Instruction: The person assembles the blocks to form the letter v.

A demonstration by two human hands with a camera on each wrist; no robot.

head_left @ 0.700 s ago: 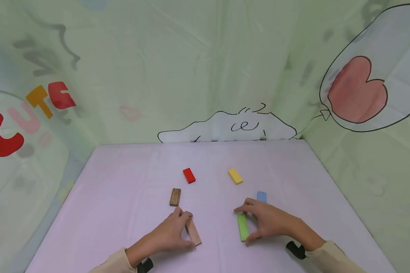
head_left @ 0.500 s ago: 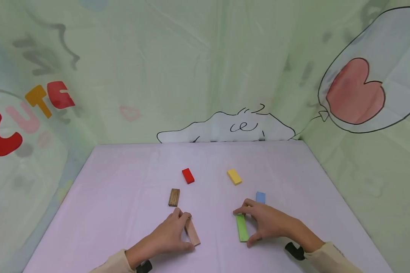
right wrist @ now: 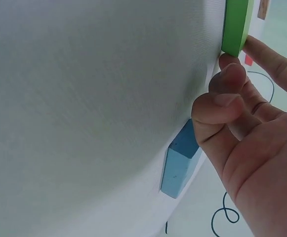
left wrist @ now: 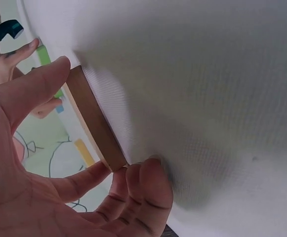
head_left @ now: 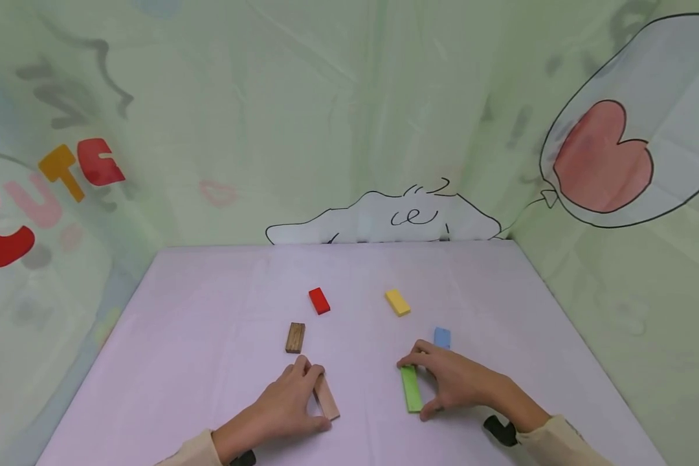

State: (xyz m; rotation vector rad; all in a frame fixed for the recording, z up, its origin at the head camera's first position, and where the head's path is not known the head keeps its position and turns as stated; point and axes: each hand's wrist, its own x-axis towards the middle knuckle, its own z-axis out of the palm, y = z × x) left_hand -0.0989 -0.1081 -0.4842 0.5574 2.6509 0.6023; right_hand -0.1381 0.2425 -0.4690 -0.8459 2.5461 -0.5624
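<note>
My left hand [head_left: 285, 402] holds a plain light wooden block [head_left: 327, 397] lengthwise, fingertips at its far end and thumb at its near end. Close up in the left wrist view, the wooden block [left wrist: 95, 121] spans between thumb and fingers against the white cloth. To the right, my right hand [head_left: 460, 378] grips a green block [head_left: 411, 390] in the same way, by its two ends. Only the far end of the green block [right wrist: 236, 24] shows in the right wrist view, with fingertips against it. Both blocks lie low at the tabletop.
A dark brown block [head_left: 295, 338] lies just beyond my left hand, with a red block [head_left: 320, 301] farther back. A yellow block [head_left: 398, 302] is at the back right. The blue block [head_left: 442, 337] is partly hidden behind my right hand. Printed curtains [head_left: 303, 116] enclose the table.
Both hands keep their places at the two blocks, with the right thumb shifting only slightly at the green block's near end. The whole head view drifts a little to the left.
</note>
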